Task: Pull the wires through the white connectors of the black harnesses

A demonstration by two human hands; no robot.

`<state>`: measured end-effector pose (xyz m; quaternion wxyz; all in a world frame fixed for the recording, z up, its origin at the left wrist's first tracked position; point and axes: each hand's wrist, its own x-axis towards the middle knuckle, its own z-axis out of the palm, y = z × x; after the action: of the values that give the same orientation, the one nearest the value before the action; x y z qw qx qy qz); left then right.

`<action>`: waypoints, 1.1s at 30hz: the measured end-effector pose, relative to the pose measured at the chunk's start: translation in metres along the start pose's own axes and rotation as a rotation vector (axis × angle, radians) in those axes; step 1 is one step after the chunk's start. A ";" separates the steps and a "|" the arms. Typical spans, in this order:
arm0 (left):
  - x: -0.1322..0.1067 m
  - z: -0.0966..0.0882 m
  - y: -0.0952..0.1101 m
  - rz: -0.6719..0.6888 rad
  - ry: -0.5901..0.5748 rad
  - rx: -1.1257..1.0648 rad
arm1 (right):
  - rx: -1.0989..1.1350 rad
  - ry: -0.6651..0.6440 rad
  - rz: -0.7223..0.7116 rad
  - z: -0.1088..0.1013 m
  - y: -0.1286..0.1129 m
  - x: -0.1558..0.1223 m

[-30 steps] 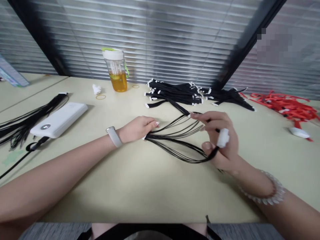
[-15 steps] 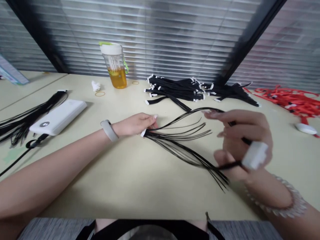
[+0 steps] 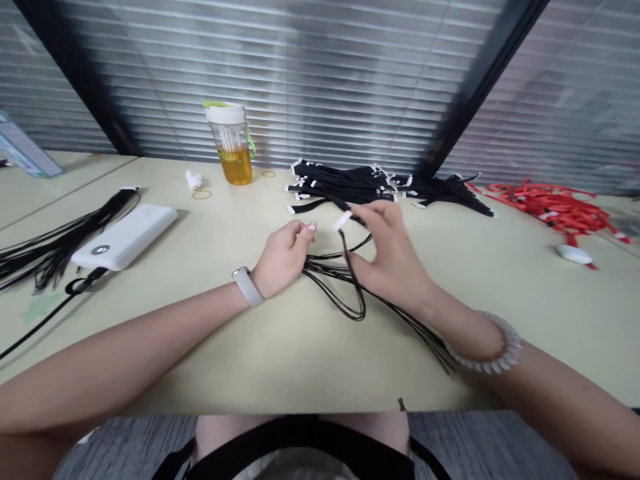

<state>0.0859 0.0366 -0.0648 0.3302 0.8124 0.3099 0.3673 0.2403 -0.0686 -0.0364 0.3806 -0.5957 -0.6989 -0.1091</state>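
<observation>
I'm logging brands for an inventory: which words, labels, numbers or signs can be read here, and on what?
No text is readable in this view.
Power bank: a round dark mark near one end, too small to read.
Flat item at the far left edge: print blurred, unreadable.
Bottle: no label visible.
White tab on the black cords, held by the right hand: looks blank.

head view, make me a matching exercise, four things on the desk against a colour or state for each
1 power bank
2 bottle
3 strap pile, far right
4 cord bundle

a red
b gripped by left hand and right hand
c white
d part full of amber liquid

Pairs: 1-c, 2-d, 3-a, 4-b
</observation>
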 end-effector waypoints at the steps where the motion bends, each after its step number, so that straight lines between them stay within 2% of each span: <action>1: -0.002 0.000 0.002 -0.020 -0.007 -0.047 | -0.013 -0.064 0.002 0.007 -0.002 0.002; 4: -0.006 -0.001 0.009 -0.114 -0.075 -0.195 | -0.028 -0.156 0.008 0.022 -0.011 0.006; 8: -0.007 -0.001 0.011 -0.242 -0.089 -0.301 | -0.129 -0.157 -0.086 0.024 -0.024 0.007; 11: -0.007 -0.002 0.011 -0.189 -0.111 -0.361 | -0.248 -0.182 -0.187 0.023 -0.027 0.003; 13: -0.008 -0.002 0.011 -0.156 -0.146 -0.392 | -0.270 -0.226 -0.182 0.022 -0.026 -0.002; 16: -0.010 -0.001 0.012 -0.196 -0.143 -0.408 | -0.139 -0.264 -0.180 0.014 -0.021 -0.009; 18: -0.012 0.001 0.012 -0.247 -0.111 -0.448 | 0.052 -0.196 -0.166 0.002 -0.017 -0.012; 21: -0.014 0.004 0.009 -0.337 -0.108 -0.589 | 0.279 0.073 -0.065 -0.019 -0.012 -0.013; 22: -0.014 0.006 0.008 -0.364 -0.118 -0.642 | 0.326 0.094 -0.039 -0.025 -0.011 -0.013; 23: -0.015 0.007 0.007 -0.385 -0.131 -0.685 | 0.357 0.051 -0.018 -0.029 -0.010 -0.012; 26: -0.020 0.010 0.004 -0.399 -0.167 -0.737 | 0.368 -0.249 0.071 -0.037 -0.009 -0.011; 27: -0.022 0.010 0.003 -0.390 -0.175 -0.731 | 0.351 -0.301 0.095 -0.038 -0.010 -0.012; 29: -0.025 0.011 0.003 -0.370 -0.181 -0.704 | 0.322 -0.284 0.093 -0.040 -0.013 -0.013; 31: -0.029 0.011 0.005 -0.362 -0.171 -0.690 | 0.315 -0.216 0.029 -0.044 -0.017 -0.015; 33: -0.031 0.012 0.006 -0.369 -0.147 -0.690 | 0.299 -0.230 -0.037 -0.049 -0.020 -0.015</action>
<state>0.0804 0.0064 -0.0779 0.6654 0.6086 0.2844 0.3254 0.2422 -0.1151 -0.0066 0.3804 -0.5281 -0.7570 0.0579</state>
